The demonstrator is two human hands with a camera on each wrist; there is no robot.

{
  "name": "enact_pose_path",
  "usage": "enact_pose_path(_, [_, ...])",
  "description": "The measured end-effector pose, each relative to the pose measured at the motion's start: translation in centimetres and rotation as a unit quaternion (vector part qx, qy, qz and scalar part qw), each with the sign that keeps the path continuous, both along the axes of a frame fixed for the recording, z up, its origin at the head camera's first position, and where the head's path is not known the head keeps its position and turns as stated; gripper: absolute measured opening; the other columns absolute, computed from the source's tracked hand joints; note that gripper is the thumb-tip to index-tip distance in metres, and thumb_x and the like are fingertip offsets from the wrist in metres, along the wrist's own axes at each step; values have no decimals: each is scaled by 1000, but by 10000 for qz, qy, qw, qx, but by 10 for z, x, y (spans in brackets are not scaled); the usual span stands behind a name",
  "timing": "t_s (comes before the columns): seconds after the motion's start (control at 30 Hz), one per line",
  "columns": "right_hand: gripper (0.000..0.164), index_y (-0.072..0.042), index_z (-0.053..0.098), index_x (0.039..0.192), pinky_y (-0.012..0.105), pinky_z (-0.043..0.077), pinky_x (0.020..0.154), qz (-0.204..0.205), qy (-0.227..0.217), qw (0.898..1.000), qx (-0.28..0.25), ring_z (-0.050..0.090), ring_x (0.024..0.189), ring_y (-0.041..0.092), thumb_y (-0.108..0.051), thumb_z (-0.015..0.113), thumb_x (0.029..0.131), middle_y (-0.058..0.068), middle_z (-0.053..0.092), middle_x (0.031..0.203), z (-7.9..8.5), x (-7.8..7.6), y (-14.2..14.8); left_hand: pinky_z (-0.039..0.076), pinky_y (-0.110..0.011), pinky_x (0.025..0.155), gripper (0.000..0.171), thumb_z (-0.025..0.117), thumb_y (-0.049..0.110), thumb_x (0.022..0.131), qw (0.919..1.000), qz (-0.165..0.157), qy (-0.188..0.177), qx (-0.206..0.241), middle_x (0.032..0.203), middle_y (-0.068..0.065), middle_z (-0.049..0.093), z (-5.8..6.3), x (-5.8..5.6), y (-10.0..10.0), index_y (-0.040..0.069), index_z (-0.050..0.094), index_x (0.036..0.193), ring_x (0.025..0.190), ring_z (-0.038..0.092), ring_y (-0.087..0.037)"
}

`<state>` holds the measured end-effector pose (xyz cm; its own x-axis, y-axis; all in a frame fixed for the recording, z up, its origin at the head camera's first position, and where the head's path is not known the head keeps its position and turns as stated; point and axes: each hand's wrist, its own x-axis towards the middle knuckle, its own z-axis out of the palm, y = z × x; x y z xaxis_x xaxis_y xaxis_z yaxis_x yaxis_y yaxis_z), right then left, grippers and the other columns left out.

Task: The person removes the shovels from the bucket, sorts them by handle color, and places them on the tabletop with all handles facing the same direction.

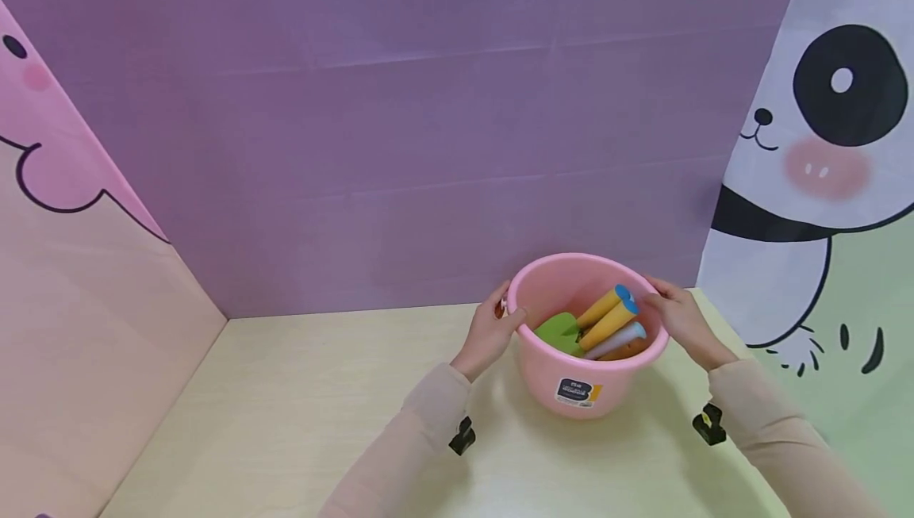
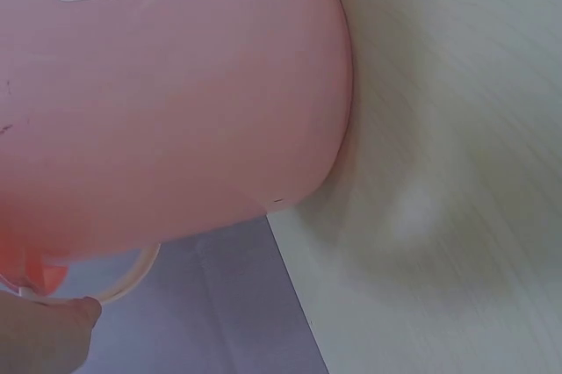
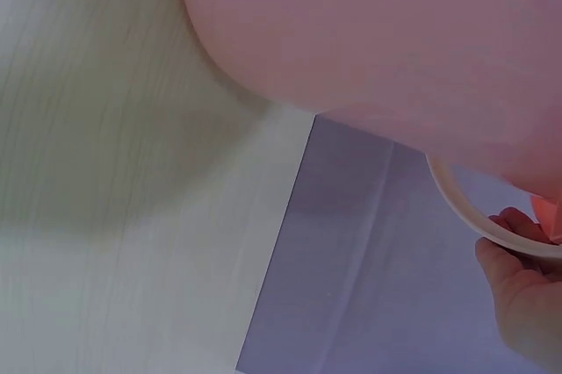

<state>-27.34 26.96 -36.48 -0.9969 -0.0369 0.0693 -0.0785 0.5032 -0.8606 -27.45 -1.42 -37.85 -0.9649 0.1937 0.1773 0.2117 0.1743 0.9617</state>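
A pink plastic bucket (image 1: 564,391) with a dark label (image 1: 578,392) is right of centre in the head view, its mouth tilted toward me. My left hand (image 1: 491,335) grips its left rim, thumb over the edge. On the opposite side my right hand (image 1: 687,326) holds the rim, fingers partly hidden behind it. Inside lie a green scoop-like piece (image 1: 559,333), two yellow handles with blue ends (image 1: 609,324), a pale blue-grey handle (image 1: 616,340) and an orange-brown piece (image 1: 623,350). A pale curved bail handle (image 3: 465,207) shows beside my right hand in the right wrist view.
The bucket is over a pale wood-grain table (image 1: 286,407). A purple backdrop (image 1: 428,145) rises at the table's far edge. Side panels flank it: a pink cartoon panel (image 1: 71,304) on the left, a panda panel (image 1: 857,280) on the right, near my right forearm.
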Motion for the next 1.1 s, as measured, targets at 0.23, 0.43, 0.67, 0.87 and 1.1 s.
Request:
enact_pose_path(0.23, [50,6,26,141,50,32,103,-9,10,10000,-50,33,129,42,-19,33,99,29,32,141,0,4,-15,28,-41,109,61,54,18,89,9999,129,-18,-10,149,-12,28,-10,1,-13,4,30,143,136,27,-31])
enact_pose_path(0.43, [49,5,27,141,50,33,103,-30,38,9999,-156,34,128,43,-17,34,98,28,33,141,-1,5,-28,29,-41,108,60,56,17,89,9997,237,72,-60,147,-14,31,-10,4,-26,2,32,141,135,29,-32])
enact_pose_path(0.67, [48,1,30,141,47,38,99,-73,-37,9998,-187,40,125,41,-18,34,98,26,37,140,-4,6,-40,31,-40,106,60,57,16,88,9995,320,34,-47,147,-13,31,-11,8,-39,2,33,141,134,31,-31])
enact_pose_path(0.87, [47,2,32,140,46,39,99,-116,46,9996,-263,42,124,40,-16,36,97,26,38,139,-4,7,-49,28,-40,108,60,57,16,88,9994,326,60,-26,148,-12,30,-13,10,-47,3,33,141,136,28,-30])
enact_pose_path(1.1, [45,3,35,139,46,39,98,-48,100,9996,-263,44,122,40,-13,37,96,26,41,137,-5,8,-60,27,-42,109,59,56,14,88,9995,303,27,25,147,-15,31,-5,22,-59,2,34,141,136,27,-32])
